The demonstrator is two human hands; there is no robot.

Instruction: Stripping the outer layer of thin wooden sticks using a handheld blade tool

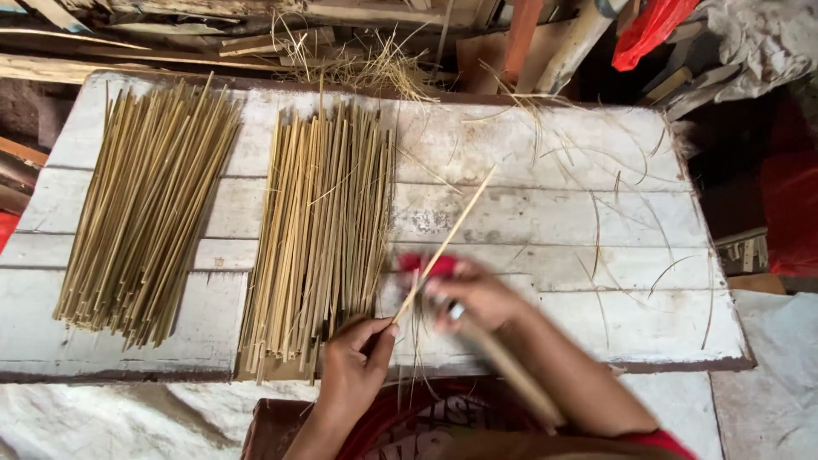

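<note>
Head view: left hand (356, 368) pinches bamboo stick (446, 240); right hand (474, 294) blurred.

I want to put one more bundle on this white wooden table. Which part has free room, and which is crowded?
Most free is the right half of the white plank table, between the middle pile of thin bamboo sticks and the right edge; only loose shavings lie there. The left half is crowded: the left stick pile and the middle one leave a narrow strip between them. The front centre is taken by both hands.

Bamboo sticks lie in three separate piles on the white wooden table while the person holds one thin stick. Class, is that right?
Not quite: the head view shows two piles, not three, on the white wooden table. The left hand does hold one thin stick.
</note>
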